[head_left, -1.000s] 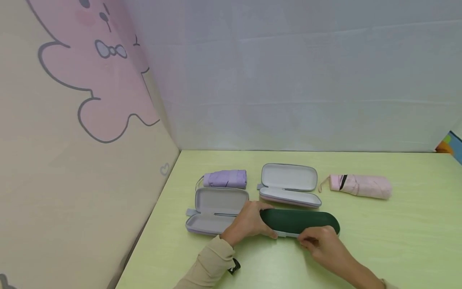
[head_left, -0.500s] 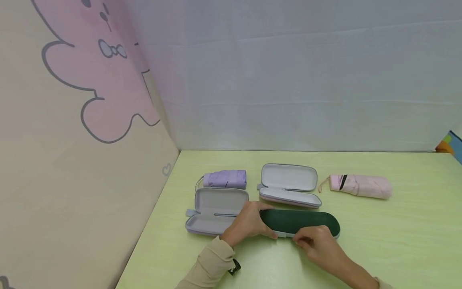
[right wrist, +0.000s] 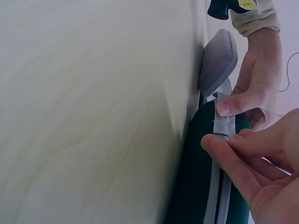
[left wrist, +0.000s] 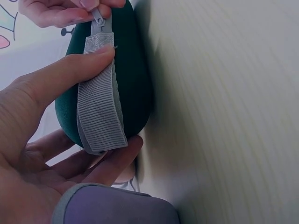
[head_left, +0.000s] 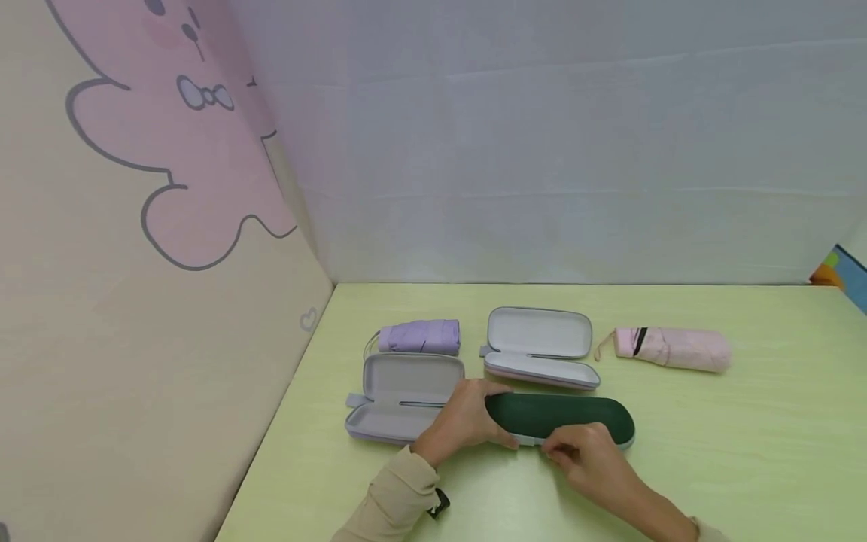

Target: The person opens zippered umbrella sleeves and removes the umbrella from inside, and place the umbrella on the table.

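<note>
A dark green zip case (head_left: pixel 558 412) lies closed-lidded on the table, its grey zipper edge facing me. My left hand (head_left: pixel 463 418) grips its left end, the thumb pressing the grey ribbed tab (left wrist: pixel 100 112) and the other fingers behind the case. My right hand (head_left: pixel 589 455) pinches the small zipper pull (left wrist: pixel 98 18) just beside that tab. In the right wrist view, a dark line runs between the grey zipper tapes (right wrist: pixel 212 191) behind the right fingers. The case's far side is hidden in both wrist views.
Left of the green case lies an open purple case (head_left: pixel 389 421), partly behind my left hand. Behind stand an open pink case (head_left: pixel 539 333) with a pale lining, a folded purple umbrella (head_left: pixel 420 336) and a folded pink umbrella (head_left: pixel 684 348). A printed wall (head_left: pixel 203 339) borders the table's left side.
My right hand has slid a little left along the front zipper, closer to my left hand. The left hand keeps its grip on the green case.
</note>
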Demonstrator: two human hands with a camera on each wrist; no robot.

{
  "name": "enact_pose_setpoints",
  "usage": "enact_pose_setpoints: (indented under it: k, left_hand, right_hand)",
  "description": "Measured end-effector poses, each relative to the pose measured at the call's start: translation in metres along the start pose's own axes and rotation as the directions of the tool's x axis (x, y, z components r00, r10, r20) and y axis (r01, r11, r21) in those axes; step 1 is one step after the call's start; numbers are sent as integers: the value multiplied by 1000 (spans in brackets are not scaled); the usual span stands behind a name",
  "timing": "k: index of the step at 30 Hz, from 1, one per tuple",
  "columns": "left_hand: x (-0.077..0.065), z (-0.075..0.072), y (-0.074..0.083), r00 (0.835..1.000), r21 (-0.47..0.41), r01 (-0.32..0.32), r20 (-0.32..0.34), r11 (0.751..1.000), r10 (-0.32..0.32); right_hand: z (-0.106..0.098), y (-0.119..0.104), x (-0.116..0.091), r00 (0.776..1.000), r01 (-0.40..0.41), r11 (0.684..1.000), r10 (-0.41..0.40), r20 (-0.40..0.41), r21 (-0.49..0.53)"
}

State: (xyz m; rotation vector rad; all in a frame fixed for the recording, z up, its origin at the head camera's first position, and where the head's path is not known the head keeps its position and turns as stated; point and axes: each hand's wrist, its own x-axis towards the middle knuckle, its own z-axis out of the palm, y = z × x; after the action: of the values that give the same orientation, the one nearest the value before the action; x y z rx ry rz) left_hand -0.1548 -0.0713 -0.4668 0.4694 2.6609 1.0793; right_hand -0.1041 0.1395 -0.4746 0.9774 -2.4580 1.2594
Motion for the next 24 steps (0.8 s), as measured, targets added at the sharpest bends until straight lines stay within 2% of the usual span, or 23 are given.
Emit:
enact_pose_setpoints:
  k: [9,24]
  left_hand:
    - [-1,0,-1,1000,32,-20,-10,999,21]
    - [-6,-1,-1,998,47,-50,-21,998,51]
  right_hand:
    - [10,-2,2,999,-31,999,30,16,43]
    - [14,-2,4,999,-48,999,48,3,17]
